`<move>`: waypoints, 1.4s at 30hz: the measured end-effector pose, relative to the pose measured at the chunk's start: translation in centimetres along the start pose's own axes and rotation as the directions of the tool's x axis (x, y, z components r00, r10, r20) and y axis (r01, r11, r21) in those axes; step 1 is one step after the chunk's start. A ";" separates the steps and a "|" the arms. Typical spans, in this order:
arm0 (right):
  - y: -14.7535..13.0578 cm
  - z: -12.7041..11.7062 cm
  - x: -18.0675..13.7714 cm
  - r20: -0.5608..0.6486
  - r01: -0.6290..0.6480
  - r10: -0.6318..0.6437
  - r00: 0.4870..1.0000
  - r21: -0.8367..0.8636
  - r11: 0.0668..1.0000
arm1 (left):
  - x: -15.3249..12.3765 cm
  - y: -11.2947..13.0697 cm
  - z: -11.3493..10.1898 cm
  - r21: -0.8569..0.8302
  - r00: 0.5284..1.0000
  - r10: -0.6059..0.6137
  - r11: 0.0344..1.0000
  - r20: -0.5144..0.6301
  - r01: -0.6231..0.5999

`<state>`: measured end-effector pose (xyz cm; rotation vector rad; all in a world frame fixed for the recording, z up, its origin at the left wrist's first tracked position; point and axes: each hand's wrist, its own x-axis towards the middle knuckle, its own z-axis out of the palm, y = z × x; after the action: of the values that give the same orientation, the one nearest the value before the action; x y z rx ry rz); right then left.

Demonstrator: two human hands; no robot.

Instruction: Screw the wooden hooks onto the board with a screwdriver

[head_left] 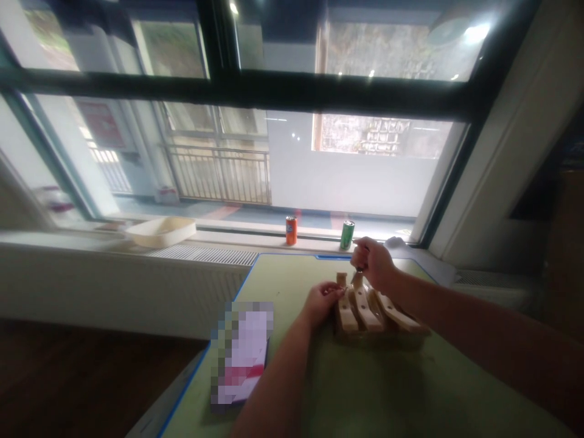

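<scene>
On the pale green table stands a light wooden block assembly, with several curved wooden strips on top that have small dark holes. My right hand is closed in a fist above its far side, around a small hand tool with a dark part and a thin tip pointing down at the strips. Its exact kind is too blurred to tell. My left hand has its fingers pinched together at the leftmost strip; whatever lies between the fingertips is too small to make out.
A partly pixelated flat item, white and pink, lies on the table's left side. Along the windowsill are a cream basin, an orange can and a green can. Crumpled whitish material sits behind my right forearm.
</scene>
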<state>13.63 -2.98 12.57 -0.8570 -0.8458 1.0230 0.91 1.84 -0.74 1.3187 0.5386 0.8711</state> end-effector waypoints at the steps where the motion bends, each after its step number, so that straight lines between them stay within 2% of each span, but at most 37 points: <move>1: 0.0 0.0 0.0 -0.002 -0.001 0.001 1.000 0.006 1.000 | 0.0 0.0 0.0 0.000 1.000 0.000 1.000 0.001 0.000; 7: -0.4 0.9 -0.3 -0.002 -0.015 0.015 1.000 0.034 0.999 | 0.1 -0.2 0.0 0.017 1.000 0.005 1.000 0.000 -0.005; 15: 0.3 0.4 -0.3 -0.044 -0.014 0.015 0.999 0.017 1.000 | -0.2 0.2 0.1 0.020 0.999 -0.004 1.000 0.038 0.004; 29: -0.1 0.6 -0.7 -0.030 0.002 0.000 1.000 0.043 0.999 | -0.3 0.5 0.5 0.018 1.000 -0.016 1.000 0.024 0.016; 35: -0.9 0.8 -0.8 0.002 -0.036 0.036 0.999 0.043 0.998 | -0.3 0.6 0.5 0.017 1.000 -0.020 1.000 0.007 0.020; 42: 0.0 0.9 -0.9 -0.032 -0.035 0.036 0.999 0.020 0.999 | -0.2 0.4 0.4 0.015 1.000 -0.002 1.000 0.008 0.002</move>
<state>12.58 -3.67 12.78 -0.8726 -0.7941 1.0441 1.02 1.42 -0.29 1.3347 0.5407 0.8615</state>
